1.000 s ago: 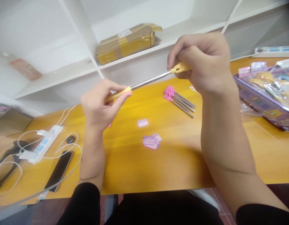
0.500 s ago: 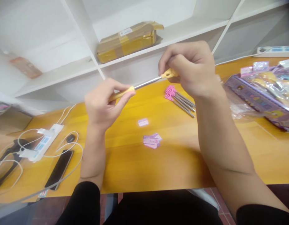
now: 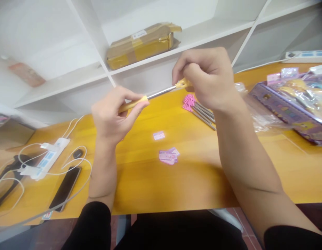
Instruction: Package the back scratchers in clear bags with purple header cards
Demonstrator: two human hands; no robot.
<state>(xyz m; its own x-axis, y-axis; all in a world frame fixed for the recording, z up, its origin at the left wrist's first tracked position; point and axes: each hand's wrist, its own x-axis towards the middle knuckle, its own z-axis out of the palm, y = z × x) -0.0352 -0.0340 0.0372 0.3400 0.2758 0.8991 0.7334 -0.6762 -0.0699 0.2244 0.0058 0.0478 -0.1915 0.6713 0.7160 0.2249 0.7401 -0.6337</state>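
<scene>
My left hand (image 3: 109, 114) is closed round the yellow handle of a slim rod, thumb and forefinger near the handle's upper end. A shiny metal shaft (image 3: 161, 92) runs from there up to the right. It meets a yellow openwork end piece (image 3: 182, 83), which my right hand (image 3: 206, 76) pinches, its fingers curled and partly hiding that piece. The rod is held tilted above the table. Under my right hand lies a bundle of metal rods with pink openwork ends (image 3: 189, 101). Small purple-and-pink printed cards (image 3: 168, 156) are piled nearer me, with a single card (image 3: 159, 135) beyond them.
A purple printed box (image 3: 288, 114) holding plastic-wrapped items stands at the right, clear plastic bags (image 3: 265, 119) beside it. On the left are a power strip (image 3: 50, 159) with white cables and a dark phone (image 3: 65, 187). A taped carton (image 3: 142, 47) sits on the white shelf behind.
Both hands have shifted slightly left, the right one a little more. The stretch of metal shaft showing between them looks slightly shorter. Both grips stay the same.
</scene>
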